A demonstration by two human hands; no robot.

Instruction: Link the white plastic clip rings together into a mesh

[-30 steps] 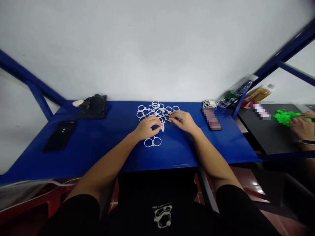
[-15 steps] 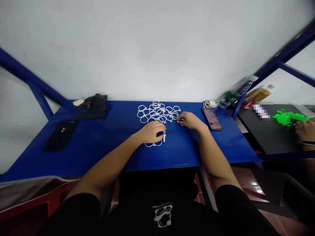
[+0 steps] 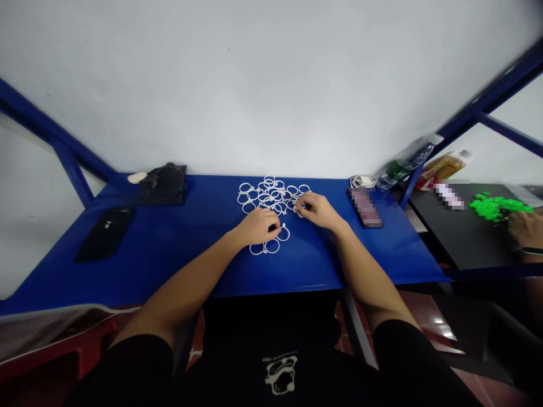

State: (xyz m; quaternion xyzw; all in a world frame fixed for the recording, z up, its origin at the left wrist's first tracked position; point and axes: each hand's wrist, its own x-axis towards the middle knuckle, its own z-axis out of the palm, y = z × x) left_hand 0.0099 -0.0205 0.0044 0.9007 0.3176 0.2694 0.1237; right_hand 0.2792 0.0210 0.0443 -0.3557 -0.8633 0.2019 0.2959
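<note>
Left hand: thumb and fingertips curled in close together by one of the three nearer rings; couldn't tell if it was actually pinching it.
Right hand: fingers bent at the right side of the ring pile, right by some white plastic; couldn't tell if they'd gripped a ring.
Where the rings were: pile mid-table toward the far edge, the three set apart closer to the near edge.
Handling tip: imo taking one ring by its little tab was the safe way, since the overlapping ones looked snaggy; a light left hand would've kept the three from sliding.
Blue table: black bag by the far left corner, dark phone near the left edge, white cable by the far right corner.
Room: pale wall behind; green pieces and a co-worker's hand over on the dark table to the right.
</note>
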